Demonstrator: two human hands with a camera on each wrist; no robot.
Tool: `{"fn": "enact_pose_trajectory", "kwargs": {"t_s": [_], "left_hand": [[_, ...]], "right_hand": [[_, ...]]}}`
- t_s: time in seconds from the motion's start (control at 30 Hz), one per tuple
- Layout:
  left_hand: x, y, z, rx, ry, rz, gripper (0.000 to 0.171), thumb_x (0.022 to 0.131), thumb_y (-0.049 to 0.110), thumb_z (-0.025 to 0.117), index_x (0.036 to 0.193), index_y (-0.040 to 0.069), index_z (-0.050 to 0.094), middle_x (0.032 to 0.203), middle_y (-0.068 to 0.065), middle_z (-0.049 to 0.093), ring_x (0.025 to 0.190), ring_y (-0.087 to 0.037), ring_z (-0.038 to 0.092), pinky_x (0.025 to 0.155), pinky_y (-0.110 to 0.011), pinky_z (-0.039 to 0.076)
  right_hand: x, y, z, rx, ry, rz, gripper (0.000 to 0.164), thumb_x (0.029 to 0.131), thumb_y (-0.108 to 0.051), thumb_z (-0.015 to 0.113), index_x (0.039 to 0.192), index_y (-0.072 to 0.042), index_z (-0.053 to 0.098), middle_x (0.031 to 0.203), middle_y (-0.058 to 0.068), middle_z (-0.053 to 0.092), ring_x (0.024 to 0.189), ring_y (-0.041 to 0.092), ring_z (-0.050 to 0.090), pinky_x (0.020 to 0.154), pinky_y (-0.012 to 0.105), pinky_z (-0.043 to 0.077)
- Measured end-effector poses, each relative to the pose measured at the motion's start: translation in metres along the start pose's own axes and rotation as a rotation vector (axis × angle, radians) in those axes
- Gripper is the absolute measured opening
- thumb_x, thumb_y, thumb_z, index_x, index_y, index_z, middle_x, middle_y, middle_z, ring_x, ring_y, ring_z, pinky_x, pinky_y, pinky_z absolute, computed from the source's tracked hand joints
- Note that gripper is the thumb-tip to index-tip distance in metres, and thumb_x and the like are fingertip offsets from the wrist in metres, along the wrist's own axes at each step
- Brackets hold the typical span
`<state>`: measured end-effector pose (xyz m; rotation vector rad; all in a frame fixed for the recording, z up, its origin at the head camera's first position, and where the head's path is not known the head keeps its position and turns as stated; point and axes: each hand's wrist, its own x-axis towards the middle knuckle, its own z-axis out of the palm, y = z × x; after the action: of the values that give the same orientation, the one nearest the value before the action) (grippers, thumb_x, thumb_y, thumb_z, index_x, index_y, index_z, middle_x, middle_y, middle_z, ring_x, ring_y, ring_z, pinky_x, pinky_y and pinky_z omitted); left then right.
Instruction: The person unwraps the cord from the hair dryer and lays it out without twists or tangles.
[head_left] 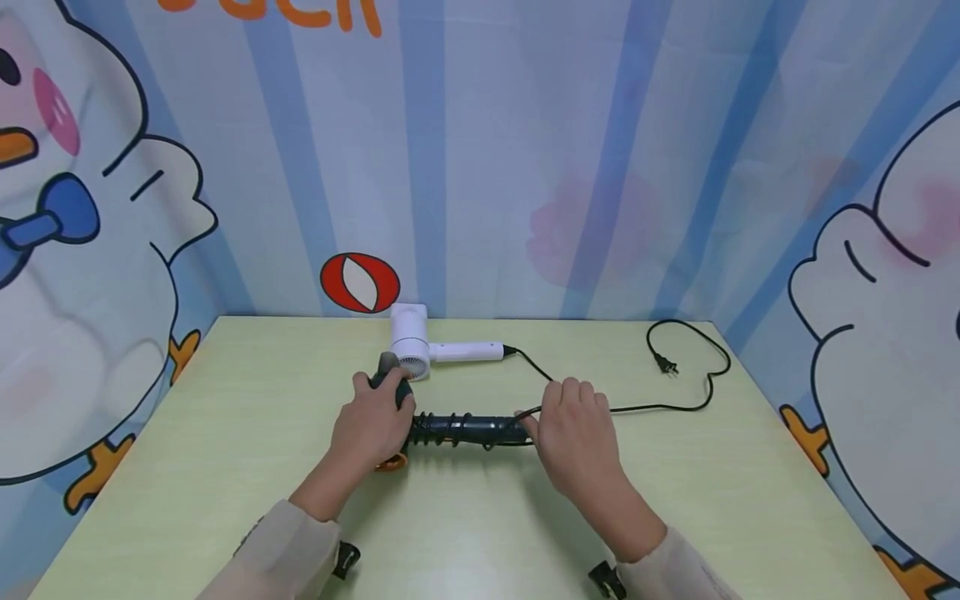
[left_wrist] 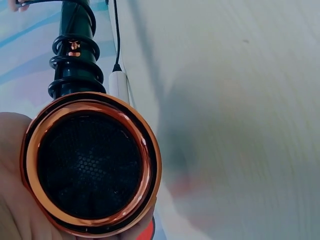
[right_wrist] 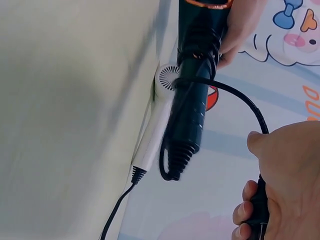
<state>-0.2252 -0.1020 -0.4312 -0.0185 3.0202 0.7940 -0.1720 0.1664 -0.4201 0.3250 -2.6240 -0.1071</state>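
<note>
A dark green hair dryer (head_left: 487, 429) with a copper-coloured trim is held above the table, its handle pointing right. My left hand (head_left: 373, 423) grips it round the head; in the left wrist view the round intake grille with its copper ring (left_wrist: 150, 165) faces the camera. A black cord (left_wrist: 75, 60) is wound in several loops about the handle. Toward the cord's free end, my right hand (head_left: 579, 437) holds it with curled fingers. The right wrist view shows a thicker black piece, perhaps the plug (right_wrist: 259, 205), in that hand; its end is cut off by the frame.
Behind the dark dryer a white hair dryer (head_left: 465, 352) lies on the pale table (head_left: 225, 400). Its black cord runs behind my right hand and curves at the right to a two-pin plug (head_left: 663, 364). A cartoon-printed curtain (head_left: 495, 167) stands along the back and sides.
</note>
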Motion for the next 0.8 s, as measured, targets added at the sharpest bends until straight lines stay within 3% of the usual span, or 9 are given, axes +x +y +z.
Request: {"fn": "enact_pose_trajectory", "kwargs": {"t_s": [0.13, 0.37, 0.8], "left_hand": [[0.003, -0.001, -0.003, -0.024, 0.011, 0.001, 0.044, 0.106, 0.038, 0.044, 0.148, 0.027, 0.044, 0.137, -0.029, 0.031, 0.078, -0.038, 0.058, 0.062, -0.043, 0.048], [0.007, -0.001, -0.011, -0.021, 0.046, 0.0, 0.045, 0.106, 0.038, 0.044, 0.149, 0.025, 0.043, 0.139, -0.03, 0.031, 0.079, -0.04, 0.058, 0.064, -0.045, 0.049], [0.008, -0.003, -0.015, -0.045, 0.057, -0.016, 0.044, 0.106, 0.038, 0.044, 0.149, 0.026, 0.041, 0.137, -0.029, 0.031, 0.078, -0.038, 0.059, 0.062, -0.041, 0.048]], "right_hand": [[-0.012, -0.005, -0.001, -0.03, 0.003, -0.012, 0.053, 0.091, -0.049, 0.072, 0.077, -0.005, 0.045, 0.071, 0.007, 0.036, 0.066, 0.024, 0.039, 0.062, 0.035, 0.034], [-0.034, -0.015, 0.004, -0.064, -0.066, -0.033, 0.057, 0.098, -0.055, 0.059, 0.077, -0.005, 0.045, 0.071, 0.007, 0.034, 0.067, 0.024, 0.037, 0.063, 0.035, 0.034], [-0.042, -0.019, 0.008, -0.046, -0.104, -0.034, 0.054, 0.097, -0.054, 0.061, 0.076, -0.006, 0.045, 0.07, 0.005, 0.034, 0.068, 0.023, 0.037, 0.064, 0.035, 0.036]]}}
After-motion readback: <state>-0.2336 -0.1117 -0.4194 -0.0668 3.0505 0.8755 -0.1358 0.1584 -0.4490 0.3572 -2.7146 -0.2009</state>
